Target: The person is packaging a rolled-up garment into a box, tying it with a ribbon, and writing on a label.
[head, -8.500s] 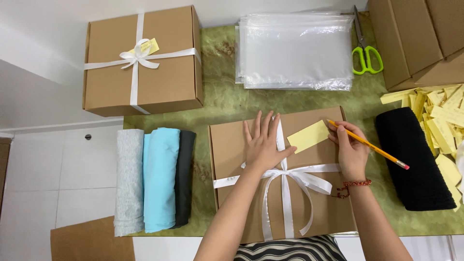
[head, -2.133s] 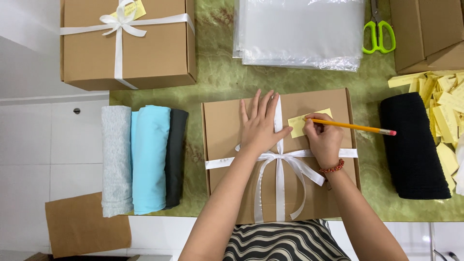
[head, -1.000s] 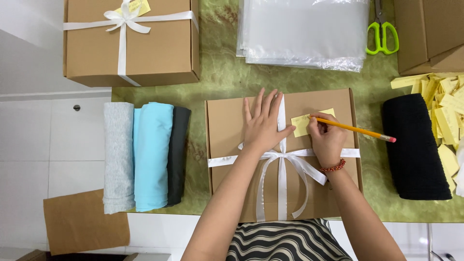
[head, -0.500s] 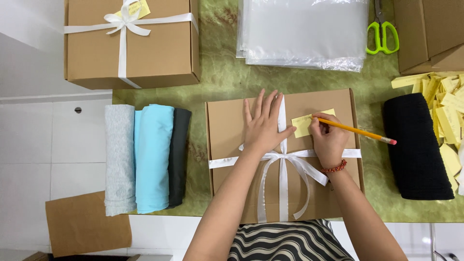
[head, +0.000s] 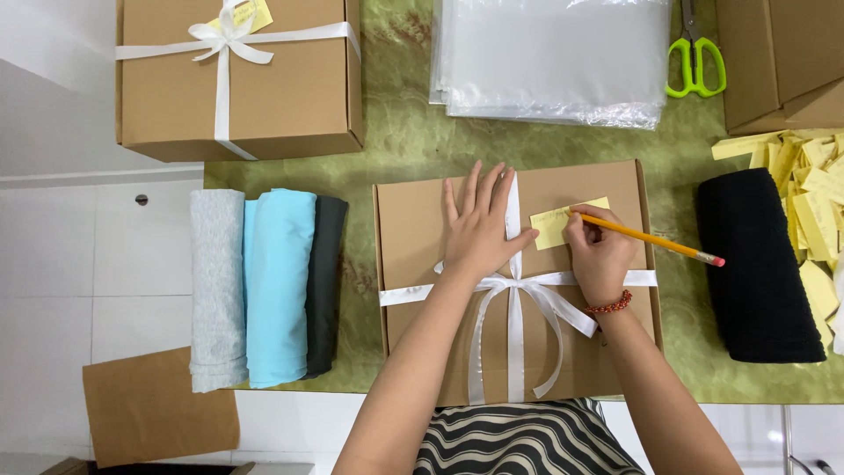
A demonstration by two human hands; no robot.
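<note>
the cardboard box (head: 422, 290) with the white ribbon (head: 514, 299) tied in a bow sits at the near edge of the green worktop (head: 396, 141), right in front of the person. the left hand (head: 479, 224) lies flat on the lid with its fingers spread, the thumb side touching the upright band of ribbon. the right hand (head: 598, 251) has its grip pressed together around a yellow pencil (head: 655, 239), whose tip rests on the small yellow note (head: 558, 224) lying on the lid just right of the ribbon, above the cross band. compared with half a second ago almost nothing has changed: both hands sit in the same spots and the pencil keeps the same slant, eraser end pointing toward the black rolled cloth (head: 756, 264) near the right edge. rolled grey, light blue and dark cloths (head: 264, 286) lie left of the box, a second ribboned box (head: 237, 88) sits at the far left corner, and green scissors (head: 694, 62) lie by the clear bags (head: 554, 57) at the far edge.
</note>
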